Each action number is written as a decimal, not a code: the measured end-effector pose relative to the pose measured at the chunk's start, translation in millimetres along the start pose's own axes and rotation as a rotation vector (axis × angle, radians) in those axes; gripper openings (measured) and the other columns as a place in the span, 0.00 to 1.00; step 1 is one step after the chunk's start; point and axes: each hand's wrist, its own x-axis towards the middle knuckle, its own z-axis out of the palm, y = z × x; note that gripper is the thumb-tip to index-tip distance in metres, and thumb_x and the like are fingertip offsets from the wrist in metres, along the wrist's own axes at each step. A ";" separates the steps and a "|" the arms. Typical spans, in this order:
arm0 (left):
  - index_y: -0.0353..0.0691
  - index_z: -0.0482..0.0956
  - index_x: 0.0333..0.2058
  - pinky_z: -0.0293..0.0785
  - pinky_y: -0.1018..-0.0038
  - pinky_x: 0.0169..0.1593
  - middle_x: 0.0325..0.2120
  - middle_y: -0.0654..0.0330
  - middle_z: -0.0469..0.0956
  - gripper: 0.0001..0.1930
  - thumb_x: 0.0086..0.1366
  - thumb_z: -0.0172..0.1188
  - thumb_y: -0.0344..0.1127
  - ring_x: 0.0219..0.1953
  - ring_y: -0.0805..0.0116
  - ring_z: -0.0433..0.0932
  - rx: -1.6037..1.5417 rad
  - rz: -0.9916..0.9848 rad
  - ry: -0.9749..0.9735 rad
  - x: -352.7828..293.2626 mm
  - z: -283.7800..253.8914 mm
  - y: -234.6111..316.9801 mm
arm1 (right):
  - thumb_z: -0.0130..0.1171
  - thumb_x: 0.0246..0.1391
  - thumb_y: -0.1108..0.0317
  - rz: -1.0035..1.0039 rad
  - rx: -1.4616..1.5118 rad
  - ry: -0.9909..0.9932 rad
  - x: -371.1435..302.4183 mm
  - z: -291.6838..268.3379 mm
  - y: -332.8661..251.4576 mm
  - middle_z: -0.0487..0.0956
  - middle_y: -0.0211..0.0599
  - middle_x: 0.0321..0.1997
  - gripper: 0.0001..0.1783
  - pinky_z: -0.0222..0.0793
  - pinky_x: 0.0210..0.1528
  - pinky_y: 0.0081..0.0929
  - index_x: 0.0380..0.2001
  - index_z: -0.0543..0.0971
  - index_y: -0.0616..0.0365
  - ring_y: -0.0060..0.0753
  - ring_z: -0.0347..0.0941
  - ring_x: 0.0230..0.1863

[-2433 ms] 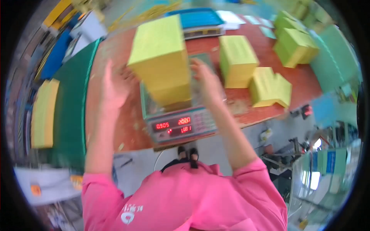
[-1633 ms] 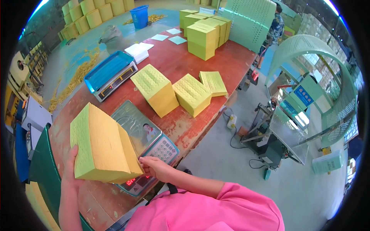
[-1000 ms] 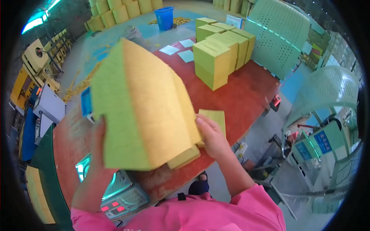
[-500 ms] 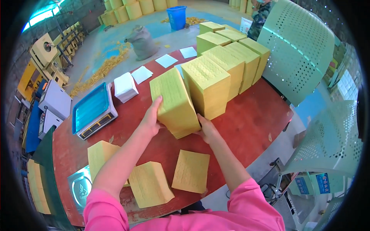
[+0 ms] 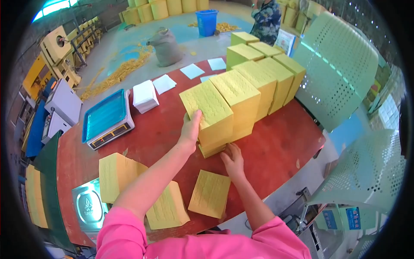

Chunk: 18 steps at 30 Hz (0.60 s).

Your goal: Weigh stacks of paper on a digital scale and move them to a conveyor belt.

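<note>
A tall stack of yellow paper [image 5: 215, 129] stands upright at the near end of a row of similar stacks [image 5: 265, 82]. My left hand [image 5: 191, 131] grips its left side, thumb up against the top edge and fingers partly hidden along the side. Low down at its near right corner, the bent fingers of my right hand [image 5: 233, 159] press on the bottom sheets, which jut out slightly. Nearer to me lie smaller yellow paper bundles: one flat bundle [image 5: 210, 193], one partly under my left forearm [image 5: 168, 207], and one leaning up [image 5: 113, 177].
The red table [image 5: 276, 146] also carries a scale with a blue tray [image 5: 105, 116], a pile of white paper [image 5: 145, 96], loose white sheets [image 5: 191, 71] and a shiny metal tin [image 5: 88, 209]. Perforated green panels [image 5: 340, 71] flank the right side. Beyond stand a grey sack [image 5: 167, 49], a blue bin [image 5: 207, 22] and a person [image 5: 265, 21].
The paper stack, tilted between my hands before, now stands upright against the row, farther right. My right hand has moved down to its base; my left hand stays on its left side.
</note>
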 end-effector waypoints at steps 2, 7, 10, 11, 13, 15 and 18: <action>0.39 0.57 0.65 0.63 0.65 0.61 0.56 0.55 0.69 0.34 0.68 0.53 0.52 0.58 0.63 0.68 -0.001 -0.067 -0.041 -3.1 2.0 6.3 | 0.58 0.57 0.74 0.019 0.014 -0.022 -7.0 -4.5 8.1 0.60 0.48 0.69 0.26 0.70 0.61 0.32 0.59 0.69 0.68 0.41 0.67 0.64; 0.36 0.55 0.66 0.62 0.65 0.63 0.61 0.52 0.65 0.36 0.68 0.54 0.53 0.62 0.64 0.65 0.071 -0.119 0.002 -82.2 -15.4 43.1 | 0.55 0.57 0.76 -0.039 0.042 -0.035 -60.4 10.2 -52.2 0.61 0.45 0.70 0.25 0.66 0.63 0.32 0.58 0.70 0.69 0.39 0.67 0.64; 0.36 0.49 0.69 0.62 0.63 0.64 0.67 0.51 0.56 0.42 0.67 0.57 0.53 0.66 0.62 0.62 0.054 0.002 -0.191 -152.7 -61.8 73.9 | 0.50 0.58 0.80 -0.159 0.056 -0.055 -105.7 35.3 -112.1 0.68 0.45 0.64 0.24 0.67 0.61 0.30 0.59 0.70 0.68 0.35 0.69 0.62; 0.37 0.43 0.71 0.63 0.61 0.64 0.71 0.51 0.49 0.47 0.65 0.59 0.55 0.68 0.60 0.60 -0.007 0.039 -0.344 -181.0 -89.0 83.1 | 0.49 0.58 0.80 -0.150 0.090 -0.074 -121.8 53.9 -132.4 0.73 0.45 0.58 0.22 0.68 0.59 0.30 0.57 0.71 0.68 0.34 0.72 0.59; 0.35 0.56 0.67 0.68 0.67 0.60 0.64 0.53 0.63 0.33 0.70 0.56 0.41 0.61 0.65 0.69 -0.031 0.039 -0.277 -229.6 -154.6 63.7 | 0.48 0.58 0.79 -0.178 0.138 -0.149 -157.0 98.3 -167.1 0.79 0.44 0.48 0.20 0.70 0.55 0.29 0.54 0.74 0.68 0.32 0.75 0.51; 0.34 0.64 0.63 0.70 0.72 0.58 0.59 0.55 0.71 0.25 0.71 0.53 0.37 0.56 0.68 0.74 -0.001 0.050 -0.222 -291.3 -208.6 74.6 | 0.46 0.56 0.81 -0.228 0.165 -0.269 -199.2 132.7 -182.6 0.79 0.44 0.45 0.20 0.71 0.52 0.29 0.51 0.75 0.67 0.32 0.77 0.46; 0.33 0.74 0.55 0.71 0.77 0.51 0.48 0.61 0.79 0.20 0.70 0.57 0.41 0.48 0.77 0.75 -0.027 0.060 0.036 -384.0 -293.6 75.0 | 0.43 0.52 0.84 -0.283 0.177 -0.460 -266.5 187.8 -185.0 0.79 0.45 0.44 0.20 0.72 0.47 0.29 0.47 0.77 0.67 0.32 0.77 0.40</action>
